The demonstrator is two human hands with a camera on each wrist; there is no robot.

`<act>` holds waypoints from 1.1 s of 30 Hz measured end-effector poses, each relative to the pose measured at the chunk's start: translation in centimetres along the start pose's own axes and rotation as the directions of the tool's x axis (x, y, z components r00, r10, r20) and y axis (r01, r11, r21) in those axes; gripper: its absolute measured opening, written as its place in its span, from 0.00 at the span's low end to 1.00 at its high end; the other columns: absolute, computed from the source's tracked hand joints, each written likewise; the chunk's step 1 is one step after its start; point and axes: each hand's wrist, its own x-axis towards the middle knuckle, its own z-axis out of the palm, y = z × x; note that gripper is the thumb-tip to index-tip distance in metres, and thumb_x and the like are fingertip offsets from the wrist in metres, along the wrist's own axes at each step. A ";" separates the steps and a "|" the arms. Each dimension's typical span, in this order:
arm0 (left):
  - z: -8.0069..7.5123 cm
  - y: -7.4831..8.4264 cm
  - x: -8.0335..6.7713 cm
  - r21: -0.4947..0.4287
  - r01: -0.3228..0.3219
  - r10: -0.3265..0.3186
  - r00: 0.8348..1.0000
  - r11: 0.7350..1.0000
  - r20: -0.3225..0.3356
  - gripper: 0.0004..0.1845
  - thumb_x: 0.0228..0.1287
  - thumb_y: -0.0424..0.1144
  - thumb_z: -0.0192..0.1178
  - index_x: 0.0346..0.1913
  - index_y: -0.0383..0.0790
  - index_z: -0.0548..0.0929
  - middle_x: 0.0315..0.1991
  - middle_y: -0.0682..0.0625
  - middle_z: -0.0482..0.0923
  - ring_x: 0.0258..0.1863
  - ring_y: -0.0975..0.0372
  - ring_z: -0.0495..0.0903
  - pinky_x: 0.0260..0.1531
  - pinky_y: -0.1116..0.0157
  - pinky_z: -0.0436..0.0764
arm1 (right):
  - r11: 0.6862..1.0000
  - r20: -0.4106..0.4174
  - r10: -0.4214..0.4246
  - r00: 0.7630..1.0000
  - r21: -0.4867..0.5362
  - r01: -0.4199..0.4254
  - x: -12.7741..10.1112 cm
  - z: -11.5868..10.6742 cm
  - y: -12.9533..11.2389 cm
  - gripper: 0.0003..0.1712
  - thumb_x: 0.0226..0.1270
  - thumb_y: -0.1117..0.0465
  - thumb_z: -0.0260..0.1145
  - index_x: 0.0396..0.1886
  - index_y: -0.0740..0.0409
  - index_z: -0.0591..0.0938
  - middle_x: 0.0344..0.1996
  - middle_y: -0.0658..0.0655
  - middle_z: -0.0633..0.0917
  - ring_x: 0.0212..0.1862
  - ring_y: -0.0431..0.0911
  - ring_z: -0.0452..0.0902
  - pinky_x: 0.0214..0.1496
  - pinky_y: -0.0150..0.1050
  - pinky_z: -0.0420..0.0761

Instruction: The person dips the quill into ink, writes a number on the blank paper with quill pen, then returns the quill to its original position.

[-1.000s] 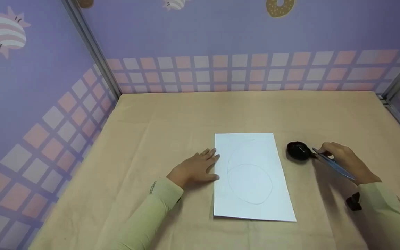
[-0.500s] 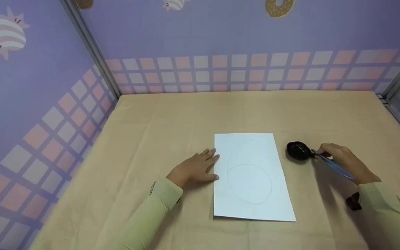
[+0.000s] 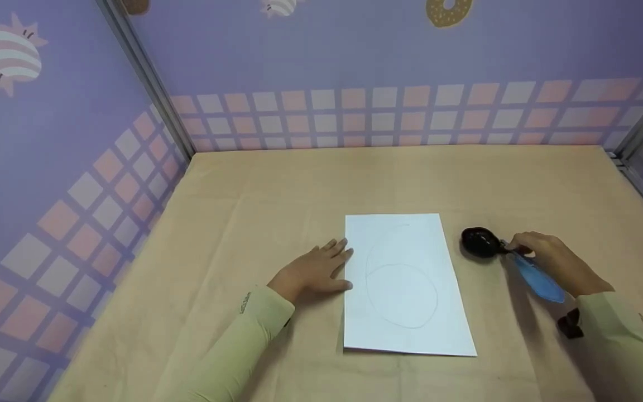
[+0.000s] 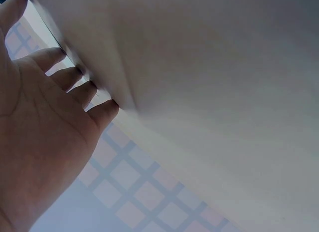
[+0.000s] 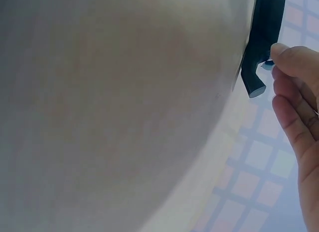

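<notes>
My left hand (image 3: pixel 316 269) lies flat with spread fingers at the left edge of a white paper sheet (image 3: pixel 405 340), which carries a thin pencil-like curve shaped like a 6. To the paper's right is a glossy black spoon-shaped bowl (image 3: pixel 479 243) with a short dark neck. My right hand (image 3: pixel 547 254) pinches the narrow end of a flat, blue, feather-shaped piece (image 3: pixel 539 279) beside that neck. I cannot tell whether the two are joined. In the right wrist view, a dark object with a bent end (image 5: pixel 261 47) shows beside the thumb and curled fingers.
A beige cloth (image 3: pixel 265 184) covers the table. Purple panels with pink and white squares (image 3: pixel 385 120) stand behind and at the sides, joined by grey metal posts (image 3: pixel 145 75). A small black item (image 3: pixel 570 325) sits at the right cuff.
The blue piece has turned in my right fingers, from nearly edge-on to showing its broad face. The black bowl, the paper and my left hand stay in place.
</notes>
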 end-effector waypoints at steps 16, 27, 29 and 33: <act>-0.1 -0.2 0.0 -0.004 -0.026 0.026 1.000 1.000 0.014 0.43 0.68 0.64 0.47 0.77 0.48 0.47 0.79 0.50 0.37 0.78 0.55 0.38 0.75 0.51 0.46 | 0.997 0.011 -0.040 0.999 -0.064 0.040 0.2 0.6 0.5 0.26 0.38 0.85 0.71 0.36 0.58 0.85 0.34 0.51 0.87 0.36 0.39 0.81 0.40 0.16 0.75; 0.1 -0.2 0.0 0.001 -0.026 0.026 1.000 1.000 0.010 0.43 0.68 0.64 0.47 0.77 0.49 0.46 0.79 0.51 0.37 0.78 0.56 0.37 0.76 0.52 0.46 | 0.993 0.070 0.067 0.995 -0.101 -0.059 0.3 0.5 0.2 0.20 0.45 0.79 0.72 0.37 0.56 0.88 0.33 0.49 0.87 0.36 0.40 0.82 0.37 0.27 0.82; 0.1 -0.3 0.0 0.000 -0.026 0.026 1.000 1.000 0.009 0.43 0.68 0.64 0.47 0.77 0.49 0.46 0.79 0.51 0.37 0.78 0.56 0.37 0.76 0.52 0.45 | 0.993 0.076 0.070 0.995 -0.096 -0.063 0.3 0.5 0.2 0.20 0.46 0.80 0.71 0.37 0.56 0.88 0.33 0.50 0.88 0.36 0.41 0.82 0.36 0.29 0.82; 0.0 -0.2 -0.1 0.001 -0.027 0.027 1.000 1.000 0.005 0.43 0.68 0.64 0.46 0.77 0.49 0.46 0.79 0.51 0.37 0.78 0.56 0.37 0.76 0.52 0.46 | 0.996 0.080 0.067 0.995 -0.069 -0.061 0.3 0.4 0.2 0.20 0.46 0.80 0.71 0.38 0.56 0.88 0.34 0.50 0.88 0.36 0.40 0.83 0.36 0.27 0.82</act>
